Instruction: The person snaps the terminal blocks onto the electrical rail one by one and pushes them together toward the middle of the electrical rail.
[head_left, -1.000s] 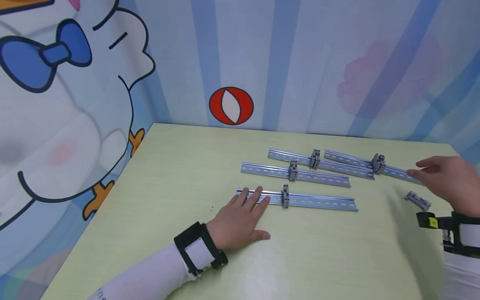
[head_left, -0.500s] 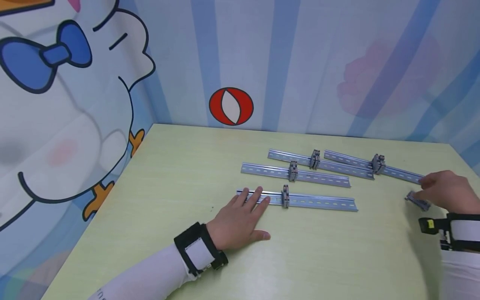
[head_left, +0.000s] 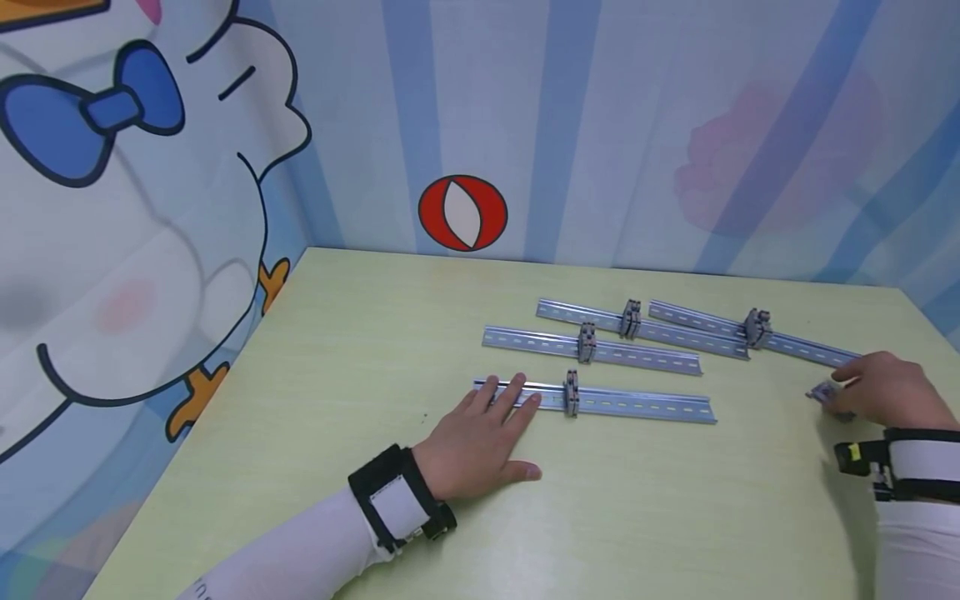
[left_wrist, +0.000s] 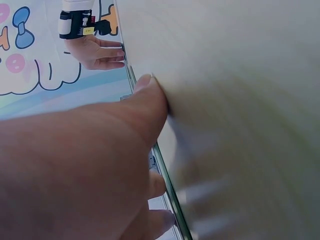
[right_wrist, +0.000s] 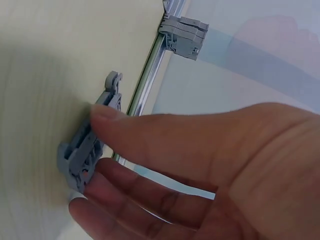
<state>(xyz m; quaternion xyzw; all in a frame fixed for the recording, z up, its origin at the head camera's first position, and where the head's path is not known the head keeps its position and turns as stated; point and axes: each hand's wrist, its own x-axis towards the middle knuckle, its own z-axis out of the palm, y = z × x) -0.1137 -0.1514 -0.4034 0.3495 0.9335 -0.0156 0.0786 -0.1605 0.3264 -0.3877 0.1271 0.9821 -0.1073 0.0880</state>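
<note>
My left hand (head_left: 480,442) lies with spread fingers on the left end of the nearest slotted metal DIN rail (head_left: 645,405). A thin grey terminal block (head_left: 572,393) stands clipped upright on that rail. At the right, my right hand (head_left: 892,392) pinches a loose grey terminal block (head_left: 822,391) close to the tabletop. In the right wrist view the thumb presses on one side of this block (right_wrist: 82,152), and the curled fingers are at its other side. Behind it, a DIN rail carries more terminal blocks (right_wrist: 185,36).
Three more DIN rails lie farther back: one in the middle (head_left: 645,355), one behind it (head_left: 690,336) and a slanted one at the right (head_left: 806,347). Each bears upright grey blocks. A patterned wall (head_left: 360,125) borders the pale table (head_left: 637,517) behind and at left.
My right hand has come down and toward me from the end of the slanted rail to the loose terminal block and grips it. My left hand has stayed on the nearest rail.
</note>
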